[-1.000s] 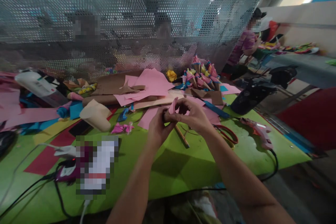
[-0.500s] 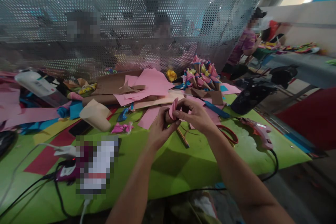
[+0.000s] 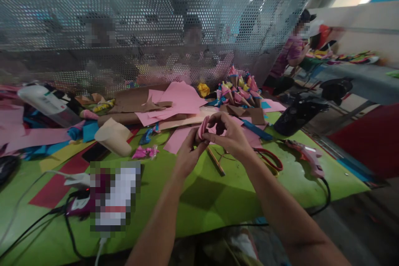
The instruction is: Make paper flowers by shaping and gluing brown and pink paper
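Observation:
Above the green table [image 3: 199,212], my left hand [image 3: 189,151] is closed around a small pink spiral-folded paper piece [image 3: 203,128], whose lower part is hidden by my fingers. My right hand [image 3: 230,136] curls at its right side, thumb touching the pink folds and the fingers bent above. Below the hands lies a pencil [image 3: 216,161]. A pair of red-handled scissors [image 3: 272,158] rests beside my right forearm. Behind my hands are flat pink sheets [image 3: 183,96] and a cluster of small pink, yellow and blue paper cones [image 3: 238,89].
A pink glue gun [image 3: 307,158] with a black cord lies at the right, near a dark tumbler [image 3: 296,116]. A blurred phone [image 3: 116,199], cables and a purple power strip [image 3: 82,205] occupy the left front. A perforated metal panel [image 3: 149,29] stands behind; a person [image 3: 288,50] sits farther right.
Both hands have shifted slightly left with the pink piece, which shows more of its spiral folds. My right fingers have lifted and curled more loosely beside it.

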A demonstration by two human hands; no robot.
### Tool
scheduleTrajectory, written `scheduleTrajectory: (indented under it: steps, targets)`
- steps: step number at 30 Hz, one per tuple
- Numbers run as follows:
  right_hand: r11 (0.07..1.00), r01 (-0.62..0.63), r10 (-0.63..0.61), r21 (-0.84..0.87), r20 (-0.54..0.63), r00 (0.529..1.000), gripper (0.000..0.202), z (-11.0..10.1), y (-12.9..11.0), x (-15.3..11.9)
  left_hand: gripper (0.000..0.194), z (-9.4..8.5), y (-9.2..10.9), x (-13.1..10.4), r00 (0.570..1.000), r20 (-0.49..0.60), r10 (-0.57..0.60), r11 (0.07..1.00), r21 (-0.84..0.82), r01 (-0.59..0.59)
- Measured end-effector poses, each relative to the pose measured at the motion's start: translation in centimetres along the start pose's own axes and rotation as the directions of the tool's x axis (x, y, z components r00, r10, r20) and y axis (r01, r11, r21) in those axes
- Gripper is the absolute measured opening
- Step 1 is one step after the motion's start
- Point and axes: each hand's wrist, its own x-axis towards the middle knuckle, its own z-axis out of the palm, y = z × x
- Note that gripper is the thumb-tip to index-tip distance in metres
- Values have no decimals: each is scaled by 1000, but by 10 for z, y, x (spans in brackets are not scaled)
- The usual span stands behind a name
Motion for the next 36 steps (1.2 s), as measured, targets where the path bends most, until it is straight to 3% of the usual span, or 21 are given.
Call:
scheduleTrajectory:
  steps: [3, 6, 9, 17, 29, 36]
  targets:
    - [997, 51, -51, -63, -4, 999, 14, 0, 0, -1, 33, 0, -1, 0, 1000, -10, 7, 1000, 5, -7]
    - [985, 118, -106, -124, 93, 990, 5, 0, 2, -2, 30, -1, -3, 1, 998, -3, 58, 998, 20, -58]
    - [983, 142, -125, -118, 143, 982, 12, 2, 6, -1, 30, -2, -4, 2, 998, 7, 61, 997, 50, -61]
    - [984, 132, -122, -116, 89, 988, 13, 3, 9, 1, 37, -6, -3, 0, 999, 29, 14, 997, -74, -11]
    - [979, 180, -167, -100, 126, 978, 17, -4, 7, 1, 47, -6, -19, 4, 997, -41, -70, 966, -250, 58]
    - [978, 182, -168, -101, 133, 977, 11, -5, 9, 1, 48, -8, -13, 4, 992, 54, -113, 960, -252, 123]
